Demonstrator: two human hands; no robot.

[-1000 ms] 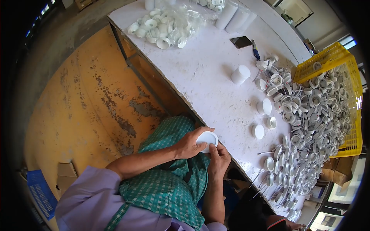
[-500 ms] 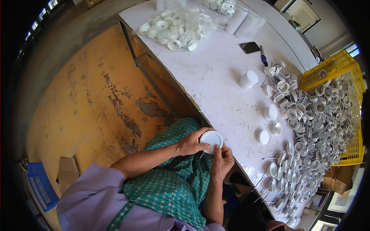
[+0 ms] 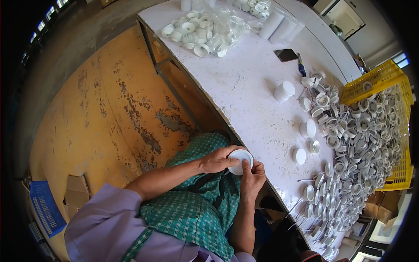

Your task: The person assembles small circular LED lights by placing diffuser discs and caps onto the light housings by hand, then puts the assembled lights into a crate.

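A white round rimmed piece (image 3: 239, 162), which looks like a small lamp housing with a pale disc face, is held over my lap at the table's edge. My left hand (image 3: 217, 160) grips its left side, thumb lying across the face. From the right, my right hand (image 3: 252, 178) pinches the rim, with its thumb pressed on the disc. The underside of the piece is hidden by my fingers. On the table nearby stand a white round disc piece (image 3: 299, 156), an open white ring (image 3: 314, 146) and a short white cylinder (image 3: 308, 128).
A large heap of white lamp housings with wires (image 3: 349, 144) spills from a yellow crate (image 3: 406, 170). Farther back are a stack of white discs (image 3: 284, 91), a phone (image 3: 286, 55), a blue-handled tool (image 3: 301, 67) and a plastic bag of white cups (image 3: 205, 32). A blue crate (image 3: 46, 209) is on the floor.
My right thumb has moved up and farther onto the disc face. Both hands stay on the piece; the view has shifted slightly.
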